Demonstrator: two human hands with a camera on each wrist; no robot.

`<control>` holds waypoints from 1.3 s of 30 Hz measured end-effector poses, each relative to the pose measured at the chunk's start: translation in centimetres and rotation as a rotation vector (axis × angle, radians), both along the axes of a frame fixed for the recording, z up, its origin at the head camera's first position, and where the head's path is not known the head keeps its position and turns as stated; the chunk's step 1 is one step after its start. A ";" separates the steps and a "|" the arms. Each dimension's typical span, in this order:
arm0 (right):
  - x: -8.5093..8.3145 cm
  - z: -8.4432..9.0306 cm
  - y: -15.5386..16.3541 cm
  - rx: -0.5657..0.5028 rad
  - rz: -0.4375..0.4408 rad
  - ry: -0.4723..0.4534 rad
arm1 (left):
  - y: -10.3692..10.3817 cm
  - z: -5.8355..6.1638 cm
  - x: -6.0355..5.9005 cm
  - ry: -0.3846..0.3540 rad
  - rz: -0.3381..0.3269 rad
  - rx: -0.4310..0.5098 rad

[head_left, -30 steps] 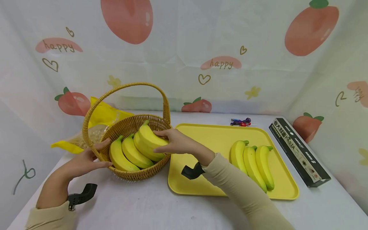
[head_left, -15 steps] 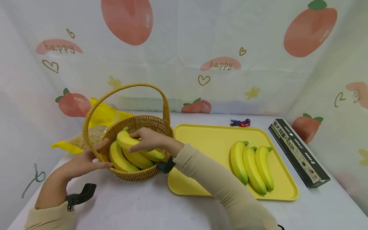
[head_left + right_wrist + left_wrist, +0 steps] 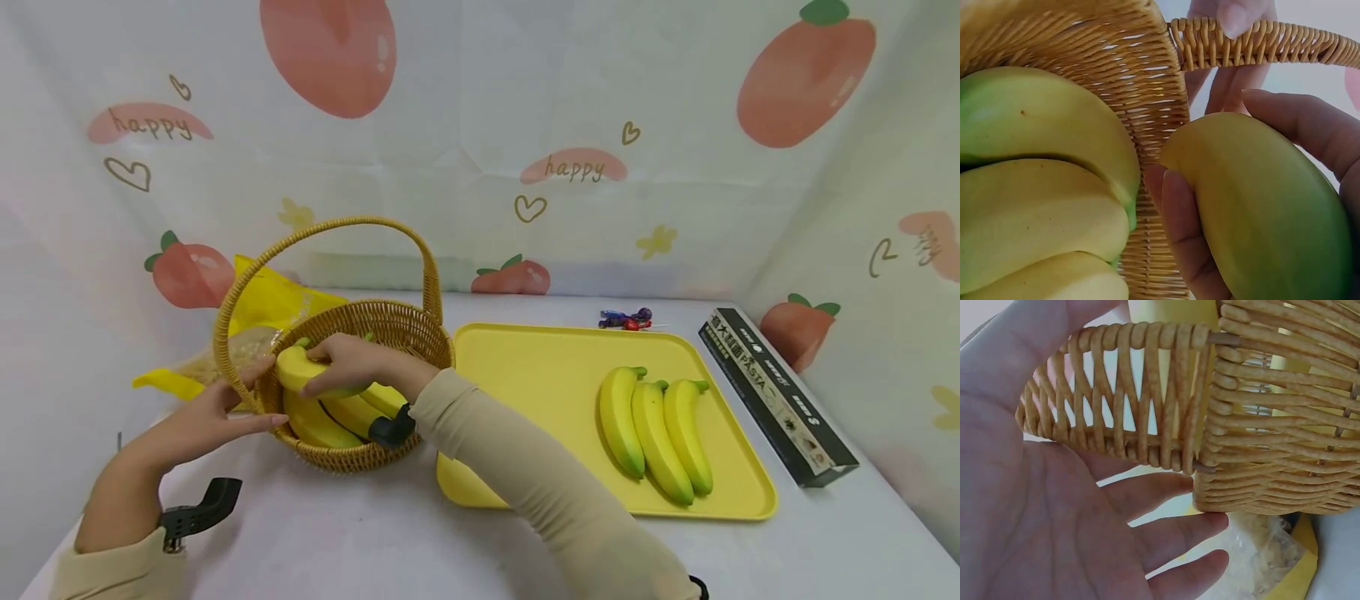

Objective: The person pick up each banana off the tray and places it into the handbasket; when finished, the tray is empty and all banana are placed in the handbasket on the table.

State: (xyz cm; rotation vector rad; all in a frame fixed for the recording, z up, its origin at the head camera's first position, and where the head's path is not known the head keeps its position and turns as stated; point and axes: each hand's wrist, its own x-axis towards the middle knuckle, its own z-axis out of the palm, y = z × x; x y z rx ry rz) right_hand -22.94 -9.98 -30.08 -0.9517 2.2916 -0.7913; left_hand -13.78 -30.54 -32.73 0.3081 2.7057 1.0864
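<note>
A wicker basket (image 3: 375,321) with a hoop handle stands left of centre and holds several yellow bananas (image 3: 341,414). My right hand (image 3: 347,362) grips one more banana (image 3: 294,372) above the basket's left rim. In the right wrist view, that held banana (image 3: 1266,206) lies across my curled fingers (image 3: 1179,237), next to the basket bananas (image 3: 1041,187). My left hand (image 3: 198,421) rests straight-fingered against the basket's left side. In the left wrist view, the left hand (image 3: 1047,506) is spread beside the handle base (image 3: 1147,394).
A yellow tray (image 3: 547,367) to the right of the basket carries three bananas (image 3: 656,429). A dark pasta box (image 3: 776,396) lies at far right. Small wrapped sweets (image 3: 628,318) sit behind the tray. A yellow bag of grains (image 3: 251,337) lies behind the basket.
My right hand has carried its banana leftward across the basket, from the right rim to the left rim. The left hand has stayed at the basket's side.
</note>
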 end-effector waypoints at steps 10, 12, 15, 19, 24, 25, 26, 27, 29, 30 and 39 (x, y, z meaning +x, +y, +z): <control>0.6 -0.3 -1.1 0.054 0.070 0.006 | 0.0 -0.4 -0.2 -0.031 0.016 0.008; 0.6 -0.3 -1.3 0.062 0.081 0.005 | 0.0 -0.4 -0.2 -0.024 0.018 0.010; 0.7 -0.4 -1.5 0.074 0.109 -0.016 | 0.0 -0.4 -0.3 -0.034 0.025 0.007; 0.9 -0.7 -1.8 0.076 0.123 -0.079 | 0.1 -0.5 -0.4 -0.031 0.025 0.004; 0.9 -0.7 -1.7 0.065 0.100 -0.136 | 0.2 -0.5 -0.5 0.021 -0.016 0.032; 0.8 -0.6 -1.6 0.063 0.097 -0.148 | 0.1 -0.5 -0.5 0.021 -0.019 0.035; 0.8 -0.6 -1.6 0.061 0.096 -0.161 | 0.1 -0.5 -0.4 0.022 -0.020 0.034; 0.8 -0.6 -1.6 0.057 0.093 -0.173 | 0.1 -0.6 -0.4 0.024 -0.024 0.046; 0.7 -0.7 -1.5 0.056 0.080 -0.192 | 0.1 -0.7 -0.4 0.032 -0.027 0.061; 0.7 -0.7 -1.4 0.054 0.067 -0.200 | 0.1 -0.7 -0.4 0.036 -0.026 0.065; 1.1 -0.6 0.1 0.021 0.038 -0.256 | 0.3 -0.9 -0.5 0.063 -0.026 0.076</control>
